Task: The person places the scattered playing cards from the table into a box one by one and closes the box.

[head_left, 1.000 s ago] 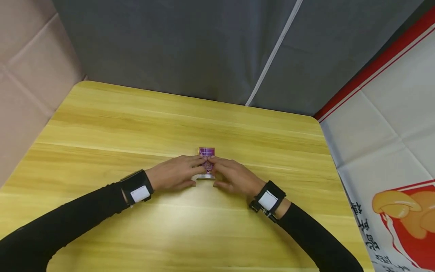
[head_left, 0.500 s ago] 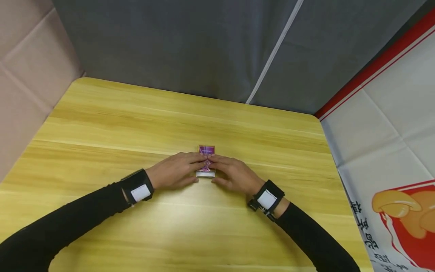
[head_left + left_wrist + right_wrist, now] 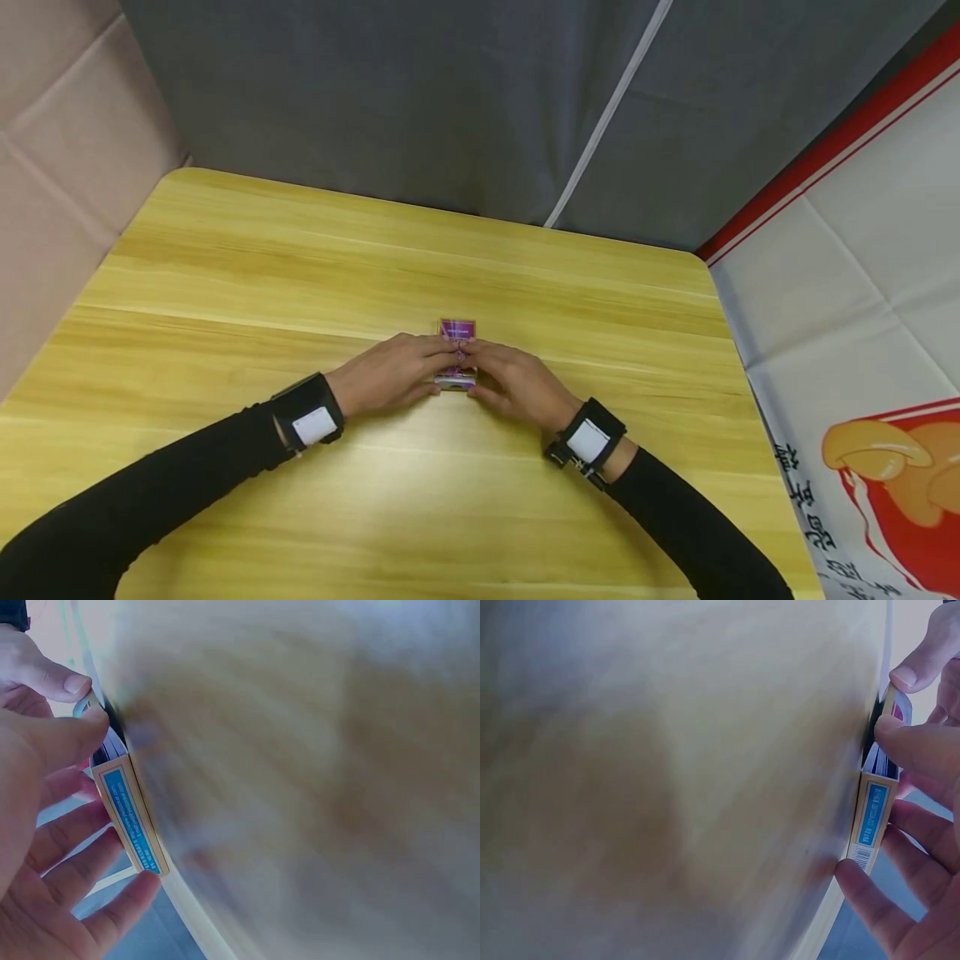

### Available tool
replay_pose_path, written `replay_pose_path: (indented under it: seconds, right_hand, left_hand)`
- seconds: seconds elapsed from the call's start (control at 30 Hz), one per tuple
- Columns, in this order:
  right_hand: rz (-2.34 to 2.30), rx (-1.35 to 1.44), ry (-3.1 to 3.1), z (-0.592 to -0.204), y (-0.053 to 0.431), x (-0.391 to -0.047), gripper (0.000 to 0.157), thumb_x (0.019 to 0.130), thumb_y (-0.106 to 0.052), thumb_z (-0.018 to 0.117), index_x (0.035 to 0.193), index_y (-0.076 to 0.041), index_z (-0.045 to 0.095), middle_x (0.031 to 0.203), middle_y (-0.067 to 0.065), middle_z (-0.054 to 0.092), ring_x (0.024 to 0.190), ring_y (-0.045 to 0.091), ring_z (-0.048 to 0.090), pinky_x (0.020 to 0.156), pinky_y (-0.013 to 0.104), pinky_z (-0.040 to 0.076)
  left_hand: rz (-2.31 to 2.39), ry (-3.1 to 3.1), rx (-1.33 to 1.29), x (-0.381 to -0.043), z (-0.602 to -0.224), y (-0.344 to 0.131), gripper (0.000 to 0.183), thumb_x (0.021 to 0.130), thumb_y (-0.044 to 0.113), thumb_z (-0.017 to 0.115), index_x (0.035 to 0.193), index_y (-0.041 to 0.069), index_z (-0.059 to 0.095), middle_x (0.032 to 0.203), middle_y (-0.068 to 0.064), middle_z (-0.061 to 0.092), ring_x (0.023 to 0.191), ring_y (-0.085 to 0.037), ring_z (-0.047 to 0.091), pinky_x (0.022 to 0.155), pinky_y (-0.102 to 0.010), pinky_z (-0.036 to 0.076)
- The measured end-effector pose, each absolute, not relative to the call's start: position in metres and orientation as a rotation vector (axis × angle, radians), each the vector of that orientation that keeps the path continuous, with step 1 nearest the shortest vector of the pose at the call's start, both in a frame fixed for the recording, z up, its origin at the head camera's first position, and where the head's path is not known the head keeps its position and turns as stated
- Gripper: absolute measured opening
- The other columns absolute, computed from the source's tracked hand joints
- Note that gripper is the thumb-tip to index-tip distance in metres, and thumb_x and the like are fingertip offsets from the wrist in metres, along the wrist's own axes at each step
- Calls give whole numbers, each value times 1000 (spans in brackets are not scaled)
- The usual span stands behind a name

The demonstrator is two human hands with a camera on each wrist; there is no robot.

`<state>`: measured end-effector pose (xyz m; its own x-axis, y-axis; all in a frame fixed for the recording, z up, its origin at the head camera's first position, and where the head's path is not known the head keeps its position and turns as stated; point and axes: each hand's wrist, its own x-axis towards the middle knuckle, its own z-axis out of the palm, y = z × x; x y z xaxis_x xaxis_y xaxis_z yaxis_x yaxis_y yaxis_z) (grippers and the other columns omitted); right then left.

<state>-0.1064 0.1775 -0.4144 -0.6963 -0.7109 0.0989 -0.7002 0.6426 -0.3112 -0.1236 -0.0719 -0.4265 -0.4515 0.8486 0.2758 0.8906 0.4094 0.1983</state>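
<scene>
A small purple card box (image 3: 457, 329) with gold edges lies near the middle of the wooden table, between the hands. In the left wrist view, the blue-labelled side of the box faces the camera, and the cards (image 3: 112, 746) show inside its partly open near end. My left hand (image 3: 393, 371) holds it from the left, its thumb at the flap and its fingers along the side and top. From the right, my right hand (image 3: 521, 379) grips it the same way, its thumb at the flap (image 3: 898, 705). The fingers hide the middle of the box's top.
The wooden table (image 3: 375, 500) stretches out around the hands. Behind its far edge hangs a grey curtain (image 3: 375, 100). A pale wall covering (image 3: 67, 208) stands at the left, and a white and red printed sheet (image 3: 847, 275) at the right.
Both thumbs have moved inward to the near end of the box. The white strip showing there has become narrower, with some purple below it. The box has stayed in place on the table.
</scene>
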Motion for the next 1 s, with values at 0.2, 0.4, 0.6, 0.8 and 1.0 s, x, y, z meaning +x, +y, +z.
replay_pose_path:
  seconds: [0.2,0.4,0.6,0.8,1.0]
  right_hand:
    - [-622,-1233,2779,-413,177,-105,32,88,-21,69,119,-13,65,143,12,55,132,20,47,107,40,46]
    - [-638,-1333,2757,-413,177,-105,10,87,-15,69,96,-14,72,142,17,54,133,24,45,107,43,46]
    - [-593,-1343,2764,-412,178,-106,17,87,-17,69,101,-14,77,144,17,52,134,24,44,107,44,45]
    - [-591,-1353,2766,-414,179,-105,19,87,-20,69,103,-14,76,143,17,53,134,24,45,108,43,45]
    - [-583,-1357,2775,-415,178,-103,21,87,-21,69,106,-14,76,142,18,54,133,24,46,107,42,46]
  left_hand:
    - [-565,-2500,-1540,-122,-428,-68,30,87,23,69,117,21,65,136,-11,61,124,-23,53,87,-48,55]
    - [-498,-2490,-1539,-119,-427,-69,25,90,21,65,115,20,69,138,-16,59,127,-28,51,91,-50,53]
    - [-462,-2498,-1540,-118,-427,-71,25,89,21,66,113,17,72,141,-19,56,129,-32,49,93,-51,52]
    - [-491,-2489,-1535,-117,-429,-68,24,87,25,69,109,17,73,139,-19,57,128,-32,49,93,-50,52]
    - [-494,-2507,-1522,-115,-430,-67,24,89,24,67,111,18,73,139,-19,57,128,-33,49,92,-50,52]
